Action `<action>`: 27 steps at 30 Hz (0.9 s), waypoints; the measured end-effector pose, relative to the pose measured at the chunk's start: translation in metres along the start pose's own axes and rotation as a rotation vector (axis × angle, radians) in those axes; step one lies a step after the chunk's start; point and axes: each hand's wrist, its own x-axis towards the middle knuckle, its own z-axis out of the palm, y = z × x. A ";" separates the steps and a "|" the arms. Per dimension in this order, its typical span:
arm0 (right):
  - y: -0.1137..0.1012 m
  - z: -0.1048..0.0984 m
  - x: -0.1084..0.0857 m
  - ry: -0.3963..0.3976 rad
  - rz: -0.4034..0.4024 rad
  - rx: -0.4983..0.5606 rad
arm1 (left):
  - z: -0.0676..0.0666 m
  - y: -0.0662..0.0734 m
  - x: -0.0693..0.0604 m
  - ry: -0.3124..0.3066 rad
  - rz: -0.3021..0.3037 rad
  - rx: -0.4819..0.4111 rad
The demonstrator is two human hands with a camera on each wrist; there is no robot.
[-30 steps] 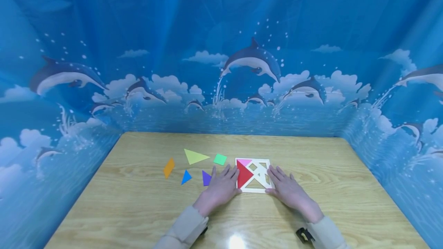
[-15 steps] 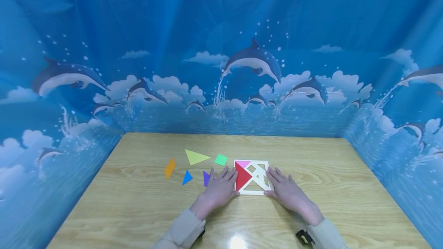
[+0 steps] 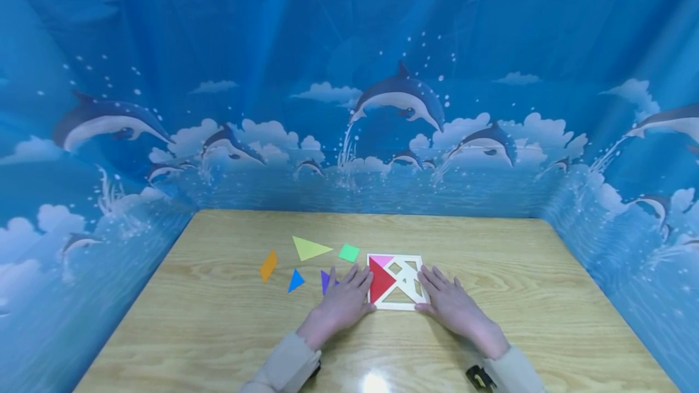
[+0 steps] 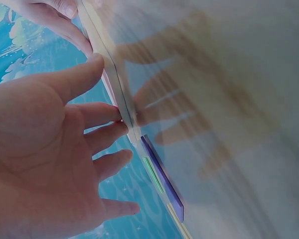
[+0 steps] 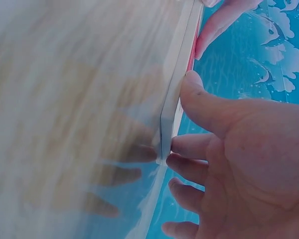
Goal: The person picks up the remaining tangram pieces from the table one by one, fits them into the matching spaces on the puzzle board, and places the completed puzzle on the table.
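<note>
A white tangram tray (image 3: 400, 306) lies on the table between my two hands, with cut-out recesses. A red triangle (image 3: 380, 281) and a pink triangle (image 3: 381, 260) sit at its left side; the other recesses show bare. My left hand (image 3: 343, 304) touches the tray's left edge with extended fingers, its thumb at the near left corner. On the opposite edge, my right hand (image 3: 455, 306) rests its fingers, thumb at the near right corner. Partly hidden by the left hand is a purple piece (image 3: 326, 282). Both wrist views show fingertips against the tray's side.
Loose pieces lie left of the tray: a green square (image 3: 349, 253), a yellow triangle (image 3: 309, 248), a blue triangle (image 3: 295, 281) and an orange parallelogram (image 3: 268, 266). The wooden table (image 3: 218, 332) meets a blue dolphin-printed curtain (image 3: 306, 35) at its back and sides.
The tray has slid slightly left and nearer, with both hands staying against its edges. Both filled pieces have moved along with it; the loose pieces keep their places.
</note>
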 end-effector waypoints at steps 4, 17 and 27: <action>0.001 0.002 0.000 0.021 -0.031 -0.004 | 0.000 -0.001 -0.002 0.000 0.001 -0.006; -0.007 0.000 -0.003 -0.025 -0.002 0.006 | 0.000 -0.004 -0.010 0.016 0.009 0.022; -0.011 0.001 -0.005 -0.034 0.000 0.004 | 0.001 -0.005 -0.012 0.013 0.001 0.014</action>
